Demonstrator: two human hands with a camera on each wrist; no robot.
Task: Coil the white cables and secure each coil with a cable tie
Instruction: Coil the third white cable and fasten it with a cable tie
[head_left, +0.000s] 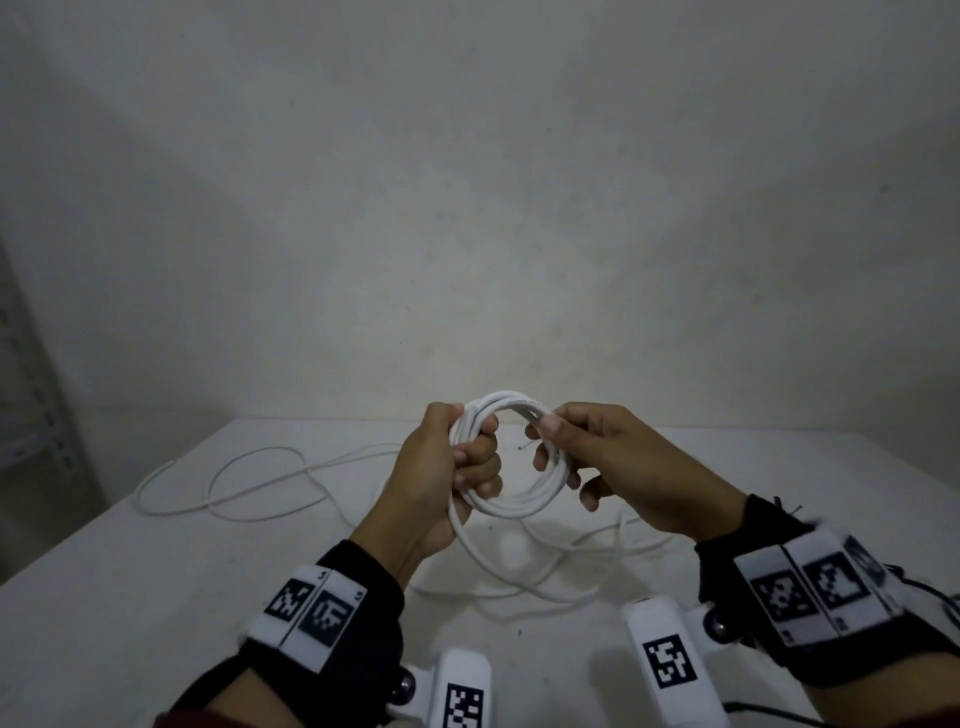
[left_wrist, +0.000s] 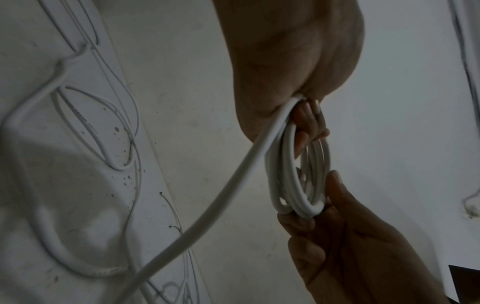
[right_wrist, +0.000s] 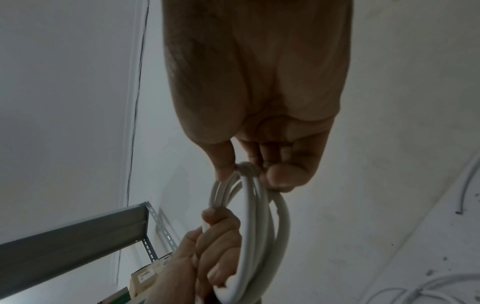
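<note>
A thick white cable is wound into a small coil (head_left: 511, 499) held in the air above the table. My left hand (head_left: 457, 462) grips the coil's left side, fingers curled through the loops (left_wrist: 293, 164). My right hand (head_left: 561, 441) pinches the coil's right side between thumb and fingers (right_wrist: 249, 170). The cable's loose tail (head_left: 483, 561) drops from the left hand to the table (left_wrist: 207, 209) and lies there in loops (head_left: 545, 592). A thinner white cable (head_left: 249, 483) lies uncoiled in loops on the table to the left. No cable tie shows in any view.
The white table (head_left: 156, 623) ends at a plain wall behind. A metal shelf rack (right_wrist: 78, 232) stands at the far left, with boxes on a lower shelf (right_wrist: 148, 275). A thin dark wire (head_left: 779, 714) lies at the near right edge.
</note>
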